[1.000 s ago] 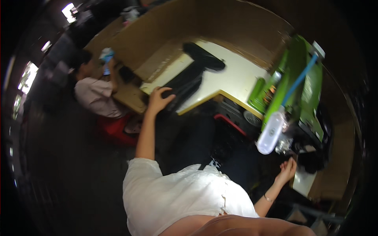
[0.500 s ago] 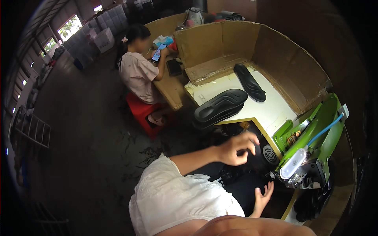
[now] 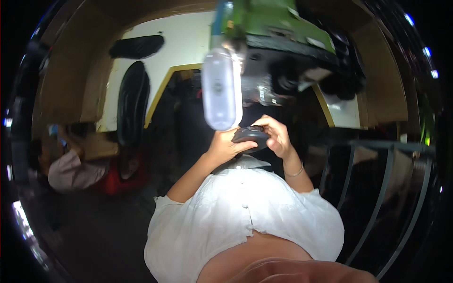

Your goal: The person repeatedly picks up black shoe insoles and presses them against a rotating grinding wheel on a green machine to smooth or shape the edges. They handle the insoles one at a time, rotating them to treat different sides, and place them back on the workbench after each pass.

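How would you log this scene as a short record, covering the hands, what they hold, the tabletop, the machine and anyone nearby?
Left hand: grips a black piece, thumb over its near side
Right hand: at the piece's right side, fingers bent; grip unclear
Tabletop: white, with two black sole-shaped pieces
Machine: green on top, blurred
Lamp: white, oblong, in front of the machine
Nearby: another person, at left, on a red seat

So the bare left hand (image 3: pixel 225 144)'s clamped, thumb poking inward; bare right hand (image 3: pixel 278 137)'s loosely curled, facing it.
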Demonstrator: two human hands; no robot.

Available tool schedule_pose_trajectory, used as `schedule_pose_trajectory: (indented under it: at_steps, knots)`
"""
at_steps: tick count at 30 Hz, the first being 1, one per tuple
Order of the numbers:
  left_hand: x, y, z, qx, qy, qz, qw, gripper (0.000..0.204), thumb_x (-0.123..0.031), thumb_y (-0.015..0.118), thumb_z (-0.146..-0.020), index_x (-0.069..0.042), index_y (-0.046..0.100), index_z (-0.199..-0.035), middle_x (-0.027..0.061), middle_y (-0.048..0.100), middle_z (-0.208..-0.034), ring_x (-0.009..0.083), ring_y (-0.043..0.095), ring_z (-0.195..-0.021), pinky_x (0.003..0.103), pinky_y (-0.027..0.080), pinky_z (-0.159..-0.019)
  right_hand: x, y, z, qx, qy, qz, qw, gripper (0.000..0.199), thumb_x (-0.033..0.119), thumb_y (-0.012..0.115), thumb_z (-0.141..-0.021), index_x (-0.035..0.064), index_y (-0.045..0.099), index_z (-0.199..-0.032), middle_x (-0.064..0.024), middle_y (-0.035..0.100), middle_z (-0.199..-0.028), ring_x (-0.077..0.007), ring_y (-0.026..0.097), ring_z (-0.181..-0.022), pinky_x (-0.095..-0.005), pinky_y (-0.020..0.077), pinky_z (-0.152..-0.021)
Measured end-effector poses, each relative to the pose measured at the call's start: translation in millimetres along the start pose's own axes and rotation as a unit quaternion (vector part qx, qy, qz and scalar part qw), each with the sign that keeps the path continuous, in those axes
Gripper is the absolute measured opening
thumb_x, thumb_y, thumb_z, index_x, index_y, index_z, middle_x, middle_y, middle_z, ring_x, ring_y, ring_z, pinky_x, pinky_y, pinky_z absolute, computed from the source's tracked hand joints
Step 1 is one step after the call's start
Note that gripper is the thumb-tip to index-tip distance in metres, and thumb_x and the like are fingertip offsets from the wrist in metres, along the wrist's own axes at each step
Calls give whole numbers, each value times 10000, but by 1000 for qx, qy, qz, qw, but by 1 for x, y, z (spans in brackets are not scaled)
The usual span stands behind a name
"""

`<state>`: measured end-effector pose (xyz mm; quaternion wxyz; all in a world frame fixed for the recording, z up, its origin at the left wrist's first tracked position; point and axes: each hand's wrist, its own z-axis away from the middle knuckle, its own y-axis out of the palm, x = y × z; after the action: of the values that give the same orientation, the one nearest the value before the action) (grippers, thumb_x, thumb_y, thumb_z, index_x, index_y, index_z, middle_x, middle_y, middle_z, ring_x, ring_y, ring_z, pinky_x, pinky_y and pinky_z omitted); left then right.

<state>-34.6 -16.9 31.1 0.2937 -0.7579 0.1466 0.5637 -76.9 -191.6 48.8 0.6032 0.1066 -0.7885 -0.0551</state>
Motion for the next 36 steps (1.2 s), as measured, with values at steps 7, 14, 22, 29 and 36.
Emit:
schedule_pose_trajectory:
  at_steps: [7, 14, 22, 29, 36]
  knots:
    - [4, -11, 4, 36, 46, -78, 995, 313, -241, 806, -603, -32, 666, -789, 48, 570, -656, 179, 572, -545, 285, 433, -485, 24, 2, -14, 81, 151, 40, 984, 144, 90, 617, -834, 12, 567, -724, 42, 502, -599, 5, 399, -546, -180, 309, -462]
    - [-7, -29, 9, -52, 69, 49, 995, 255, -166, 770, -670, -2, 631, -806, 49, 606, -727, 145, 582, -622, 257, 453, -555, -39, -35, -17, -1, 152, 304, 941, 273, 262, 568, -862, 20, 634, -970, -107, 629, -860, -186, 599, -788, -307, 439, -677]
    - [32, -13, 11, -404, 22, 412, 816, 314, -240, 507, -903, -9, 447, -1107, 97, 559, -976, 193, 577, -830, 330, 481, -783, -48, -46, 38, 85, 251, 201, 943, 301, 144, 724, -727, -38, 623, -942, -79, 653, -830, -119, 589, -795, -255, 459, -756]
    - [-17, -12, -13, -66, -79, 123, 987, 199, -171, 619, -829, 11, 625, -909, 25, 613, -814, 76, 534, -712, 223, 439, -680, 11, -156, 71, -256, 75, 19, 963, 246, 43, 615, -781, -26, 588, -1015, -88, 628, -932, -205, 605, -871, -345, 481, -816]
    - [1, -1, -42, -13, -145, 94, 985, 273, -244, 548, -895, 7, 654, -889, 16, 636, -775, 58, 539, -686, 220, 435, -635, 45, -134, 4, -418, -59, -162, 892, 397, 309, 459, -914, -28, 524, -1115, -130, 586, -1077, -249, 571, -991, -354, 452, -878]
